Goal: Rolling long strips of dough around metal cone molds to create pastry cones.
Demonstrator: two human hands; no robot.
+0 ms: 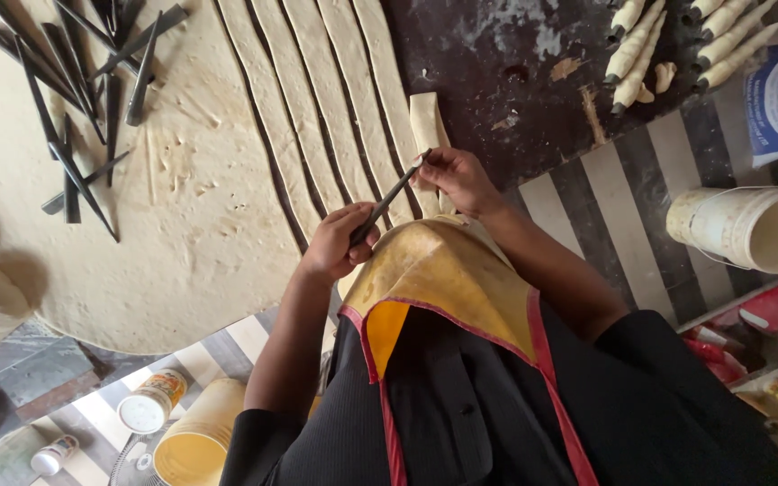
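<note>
The left hand (pixel 335 241) is closed around the thick end of a slim, dark, tapered metal cone mould (pixel 389 200), while the right hand (pixel 456 178) pinches its thin tip together with the near end of a pale strip of raw dough (pixel 427 121) that lies just beyond the fingers on the dark floured worktop (pixel 515 54). The mould looks stiff, light and probably smooth, so it is best gripped at the wide end; the strip appears soft, stretchy and easy to tear, and is best taken near its end with light fingertips. Just left of that strip, four long cut dough strips (pixel 317 99) run side by side away from the hands. Further left, on the rolled-out sheet of dough (pixel 182 234), lies a loose heap of bare dark cone moulds (pixel 74 99), roughly a dozen, too overlapped to count exactly. Far beyond the right hand, about seven moulds already wrapped in dough (pixel 677 40) sit in a row. To the right stands one white plastic bucket (pixel 749 225). Below the hands hangs a yellow apron with red trim (pixel 443 279), and near the left elbow sit one yellow tub (pixel 195 441) and two small jars (pixel 150 405).
</note>
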